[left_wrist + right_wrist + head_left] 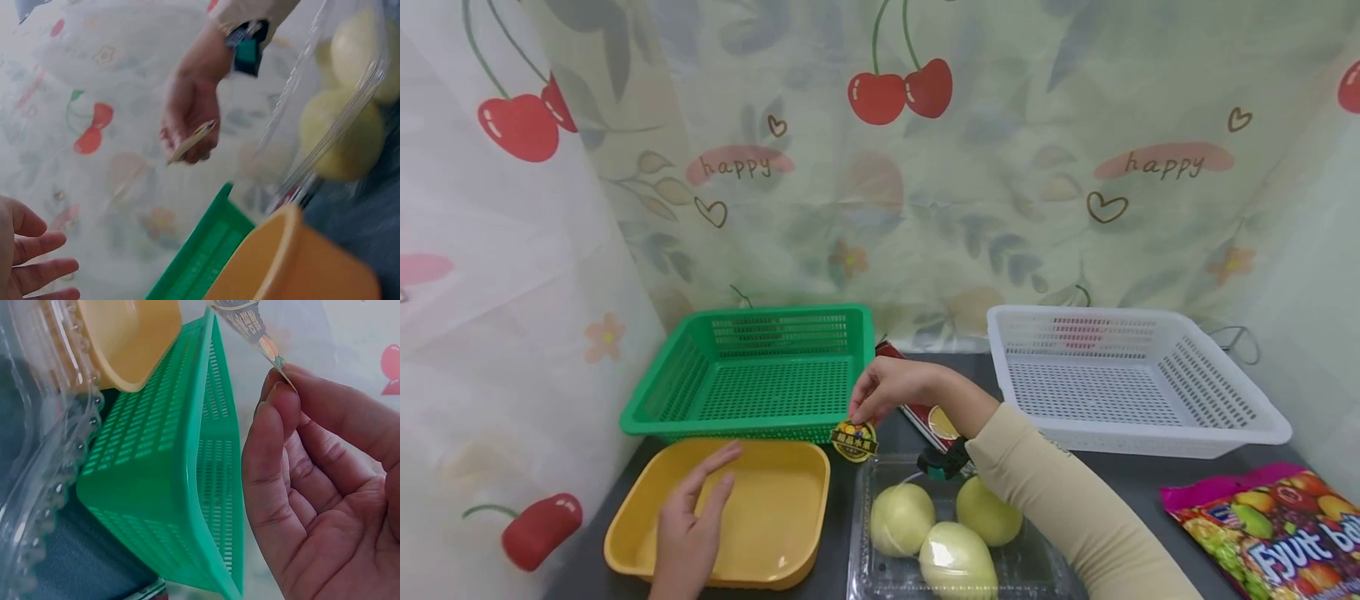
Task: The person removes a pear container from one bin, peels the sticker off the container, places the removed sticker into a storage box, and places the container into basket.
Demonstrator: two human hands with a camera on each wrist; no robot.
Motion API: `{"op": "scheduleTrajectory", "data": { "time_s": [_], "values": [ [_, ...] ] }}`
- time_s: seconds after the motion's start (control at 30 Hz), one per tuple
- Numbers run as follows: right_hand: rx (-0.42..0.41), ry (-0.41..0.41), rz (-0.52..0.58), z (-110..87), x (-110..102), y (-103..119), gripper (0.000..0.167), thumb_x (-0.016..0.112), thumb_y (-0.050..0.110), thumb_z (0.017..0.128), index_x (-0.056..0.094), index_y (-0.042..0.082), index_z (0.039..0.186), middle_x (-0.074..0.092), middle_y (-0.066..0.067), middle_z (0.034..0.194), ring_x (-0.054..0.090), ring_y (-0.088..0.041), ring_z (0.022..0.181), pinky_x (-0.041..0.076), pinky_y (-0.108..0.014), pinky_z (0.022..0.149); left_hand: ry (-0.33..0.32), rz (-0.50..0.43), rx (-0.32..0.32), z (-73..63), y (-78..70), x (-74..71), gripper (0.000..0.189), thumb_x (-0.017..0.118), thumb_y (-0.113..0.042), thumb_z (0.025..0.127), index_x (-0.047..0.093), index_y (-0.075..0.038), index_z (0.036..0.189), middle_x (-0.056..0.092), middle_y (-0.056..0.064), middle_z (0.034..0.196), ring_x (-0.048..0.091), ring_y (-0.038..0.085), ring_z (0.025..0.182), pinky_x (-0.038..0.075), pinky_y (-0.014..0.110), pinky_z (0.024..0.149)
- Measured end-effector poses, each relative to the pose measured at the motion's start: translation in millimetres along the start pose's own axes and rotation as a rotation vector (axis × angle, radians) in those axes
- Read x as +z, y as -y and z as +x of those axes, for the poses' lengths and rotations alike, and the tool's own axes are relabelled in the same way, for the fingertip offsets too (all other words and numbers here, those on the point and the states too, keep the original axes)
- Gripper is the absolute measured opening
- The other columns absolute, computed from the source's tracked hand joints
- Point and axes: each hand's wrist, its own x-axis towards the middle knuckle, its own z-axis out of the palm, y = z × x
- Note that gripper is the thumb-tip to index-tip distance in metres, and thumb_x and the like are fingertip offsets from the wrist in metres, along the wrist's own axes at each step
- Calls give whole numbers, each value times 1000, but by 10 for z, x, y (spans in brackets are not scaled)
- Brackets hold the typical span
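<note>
Between the thumb and forefinger of my right hand [895,387] is pinched a round black-and-gold fruit label [854,442], held above the gap between the green and yellow containers. The right wrist view shows the label [250,325] gripped by its edge. My left hand [692,525] hovers over the yellow basin [775,533] with its fingers apart and nothing in them. A clear plastic box [859,542] below my right forearm holds several items, among them a pale yellow-green round fruit [902,521].
Behind the basin stands a green perforated basket [636,417]; a white one [1157,437] is at the back right. A red packet [925,421] lies partly behind my right arm. At the right edge is a colourful candy bag [1285,533]. A printed curtain [962,225] hangs behind.
</note>
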Motion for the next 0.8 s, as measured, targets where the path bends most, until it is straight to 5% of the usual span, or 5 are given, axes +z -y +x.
{"op": "scheduleTrajectory", "data": {
  "time_s": [0.17, 0.37, 0.57, 0.8],
  "values": [
    [10, -5, 7, 50, 15, 32, 13, 66, 4, 84, 69, -3, 95, 68, 2, 78, 61, -10, 68, 55, -40, 83, -27, 3, -7, 94, 75, -168, 29, 48, -22, 97, 61, -12, 121, 58, 0, 129, 42, -14, 116, 33, 3, 93],
    [24, 1, 7, 113, 22, 68, 12, 66, 5, 84, 70, -1, 94, 68, 2, 81, 61, -11, 70, 55, -38, 83, -87, -9, -9, 176, 158, -258, 27, 51, -16, 96, 62, -7, 119, 62, -12, 120, 45, -14, 114, 35, 2, 91],
    [12, 19, 26, 176, 57, 111, 14, 65, 4, 85, 69, -2, 97, 69, 0, 84, 62, -11, 72, 55, -36, 82, -100, 42, -94, 242, 248, -375, 31, 52, -26, 95, 61, -13, 122, 59, -19, 122, 43, -15, 115, 33, -1, 87],
    [-1, 27, 34, 240, 108, 153, 15, 64, 3, 85, 68, -4, 98, 69, 1, 83, 63, -11, 71, 56, -33, 79, -145, -16, -132, 308, 390, -548, 35, 49, -23, 97, 57, -7, 126, 58, -18, 124, 42, -9, 121, 33, 0, 91]
  ]
}}
